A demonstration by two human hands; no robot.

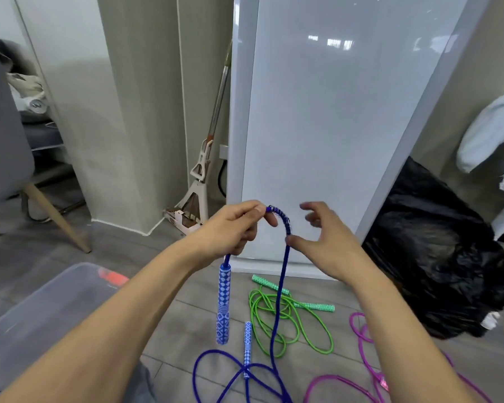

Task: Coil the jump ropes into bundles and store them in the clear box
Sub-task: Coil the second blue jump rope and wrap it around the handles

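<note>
The blue jump rope arches up off the floor. One diamond-patterned handle dangles upright, and the other lies flat among its loops. The green jump rope lies loosely tangled beyond it (pink jump rope to its right). The clear box sits at the left.

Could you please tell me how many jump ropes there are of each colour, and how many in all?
blue jump rope: 1
green jump rope: 1
pink jump rope: 1, as far as it shows; it runs off the picture's edge
Total: 3
</note>
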